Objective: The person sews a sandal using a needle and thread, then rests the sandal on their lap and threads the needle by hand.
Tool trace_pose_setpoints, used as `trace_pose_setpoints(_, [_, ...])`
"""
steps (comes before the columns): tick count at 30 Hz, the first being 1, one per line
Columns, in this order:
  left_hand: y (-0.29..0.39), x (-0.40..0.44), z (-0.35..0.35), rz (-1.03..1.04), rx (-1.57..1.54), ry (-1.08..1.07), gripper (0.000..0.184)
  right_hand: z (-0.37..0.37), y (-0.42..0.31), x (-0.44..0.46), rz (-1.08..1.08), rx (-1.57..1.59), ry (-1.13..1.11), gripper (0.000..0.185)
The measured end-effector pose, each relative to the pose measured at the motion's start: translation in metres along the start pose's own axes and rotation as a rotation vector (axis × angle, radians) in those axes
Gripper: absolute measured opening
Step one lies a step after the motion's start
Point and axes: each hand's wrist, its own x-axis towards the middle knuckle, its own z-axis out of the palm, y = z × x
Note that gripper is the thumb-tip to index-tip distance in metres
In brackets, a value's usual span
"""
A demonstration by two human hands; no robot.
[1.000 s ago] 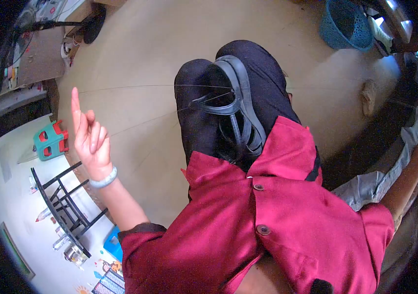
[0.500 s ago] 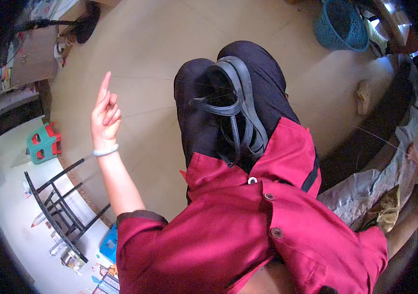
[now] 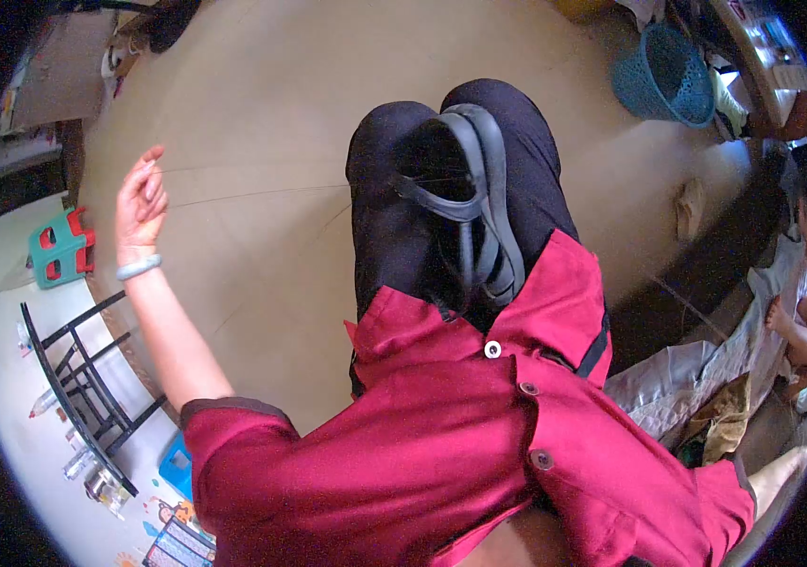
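Note:
My left hand [image 3: 143, 197] is raised at the left, its fingers closed together on a thin dark thread [image 3: 252, 196]. The thread stretches from there to a black strapped sandal [image 3: 493, 194], which lies on my lap between my thighs, on black trousers [image 3: 389, 151]. The sandal's straps loop toward the left. My right forearm [image 3: 774, 480] reaches to the lower right edge, where the hand itself is lost in the dark border.
A blue basket [image 3: 663, 80] stands at the upper right. Below it are another person's bare foot and leg [image 3: 796, 335] beside a crumpled silvery sheet [image 3: 663, 378]. At the left are a green and red stool [image 3: 59, 248] and a black rack [image 3: 92, 387].
My left hand has moved outward to the left, and its extended forefinger has curled in. My right arm has swung down and back at the right edge. The sandal stays on my lap.

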Motion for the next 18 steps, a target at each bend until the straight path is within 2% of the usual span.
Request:
trace_pose_setpoints(2, [0.012,-0.001,-0.012,0.036,0.038,0.07,0.031,0.004,0.001,0.003,0.0,-0.018,-0.023,0.021])
trace_pose_setpoints(4, [0.015,0.007,-0.029,0.042,0.029,0.008,0.036,0.003,0.006,0.003,0.008,-0.022,-0.033,0.021])
trace_pose_setpoints(7, [0.013,0.014,-0.02,0.248,-0.061,-0.24,0.048,-0.001,0.014,0.0,0.023,-0.022,-0.034,0.021])
trace_pose_setpoints(8, [0.011,0.017,-0.014,0.248,-0.064,-0.234,0.048,-0.003,0.017,-0.001,0.031,-0.019,-0.031,0.021])
trace_pose_setpoints(10, [0.006,0.029,-0.006,0.348,0.029,-0.146,0.052,-0.007,0.023,-0.005,0.05,-0.012,-0.025,0.021])
trace_pose_setpoints(12, [0.003,0.04,-0.002,0.351,0.075,-0.11,0.051,-0.012,0.028,-0.008,0.065,-0.017,-0.018,0.021])
trace_pose_setpoints(14, [0.001,0.052,0.0,0.318,0.531,-0.057,0.052,-0.015,0.033,-0.01,0.075,-0.009,-0.006,0.021])
trace_pose_setpoints(15, [0.005,0.055,0.007,0.364,0.731,0.015,0.043,-0.017,0.035,-0.01,0.079,-0.004,0.001,0.021])
trace_pose_setpoints(16, [0.009,0.061,0.015,0.373,0.738,0.009,0.043,-0.019,0.037,-0.011,0.084,-0.001,0.01,0.021])
trace_pose_setpoints(18, [0.016,0.073,0.038,0.742,0.819,0.322,0.03,-0.023,0.04,-0.012,0.087,0.003,0.025,0.021])
